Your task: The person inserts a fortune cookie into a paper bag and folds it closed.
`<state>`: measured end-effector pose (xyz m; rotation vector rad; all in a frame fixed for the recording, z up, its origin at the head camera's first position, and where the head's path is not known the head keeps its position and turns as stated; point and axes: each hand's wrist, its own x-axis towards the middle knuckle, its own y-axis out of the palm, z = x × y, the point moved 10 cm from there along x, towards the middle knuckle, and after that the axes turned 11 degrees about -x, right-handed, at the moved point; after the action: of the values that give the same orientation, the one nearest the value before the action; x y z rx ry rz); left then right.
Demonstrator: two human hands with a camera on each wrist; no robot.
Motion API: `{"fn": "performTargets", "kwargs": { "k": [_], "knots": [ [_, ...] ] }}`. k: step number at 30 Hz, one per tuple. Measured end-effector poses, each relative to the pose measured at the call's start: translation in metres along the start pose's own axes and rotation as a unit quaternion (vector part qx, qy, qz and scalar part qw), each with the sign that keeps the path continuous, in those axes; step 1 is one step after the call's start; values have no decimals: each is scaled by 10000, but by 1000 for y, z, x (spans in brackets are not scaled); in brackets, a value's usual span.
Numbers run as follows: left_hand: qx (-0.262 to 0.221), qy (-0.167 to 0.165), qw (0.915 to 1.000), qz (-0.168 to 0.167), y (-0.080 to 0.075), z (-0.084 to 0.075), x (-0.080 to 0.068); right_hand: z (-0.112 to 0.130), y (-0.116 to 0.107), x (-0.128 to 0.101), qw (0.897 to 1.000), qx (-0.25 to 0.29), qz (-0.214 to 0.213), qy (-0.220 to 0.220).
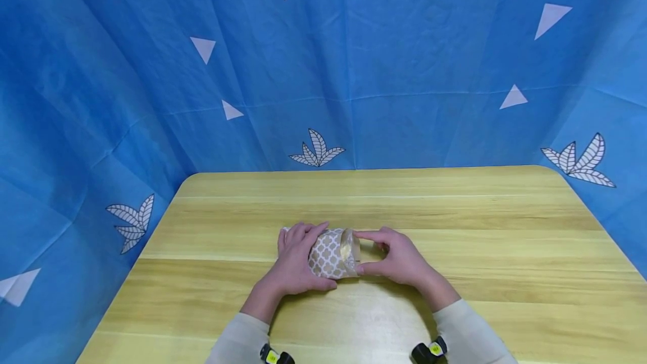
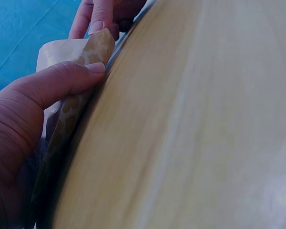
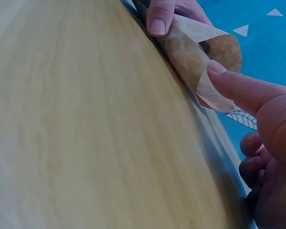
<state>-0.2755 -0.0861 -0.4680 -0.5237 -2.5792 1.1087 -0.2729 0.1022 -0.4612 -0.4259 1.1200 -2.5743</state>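
A bundle in tan-and-white patterned wrapping paper (image 1: 327, 254) lies on its side on the wooden table, its loose open end facing right. Something pale shows just inside that end in the head view. My left hand (image 1: 298, 260) grips the bundle's left part, thumb along the near side and fingers over the top and far side. At the open end, the index finger and thumb of my right hand (image 1: 399, 257) hold opposite edges of the paper rim. In the right wrist view the paper flares out around the right thumb (image 3: 243, 90), with the other fingers curled below.
The light wooden table (image 1: 505, 229) has rounded far corners. Behind it and on the left hangs a blue curtain (image 1: 419, 44) with white triangles and leaf prints. Black straps with yellow labels sit at both sleeve cuffs.
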Motion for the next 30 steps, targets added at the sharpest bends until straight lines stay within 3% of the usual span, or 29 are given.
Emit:
{"fn": "performTargets", "kwargs": {
  "k": [23,30],
  "knots": [
    [-27,-17,10000,-43,2,-2,0,13,12,11,9967,-786,-70,-204],
    [3,-28,10000,-25,2,-4,0,15,14,13,9967,-802,-27,-146]
  ]
}}
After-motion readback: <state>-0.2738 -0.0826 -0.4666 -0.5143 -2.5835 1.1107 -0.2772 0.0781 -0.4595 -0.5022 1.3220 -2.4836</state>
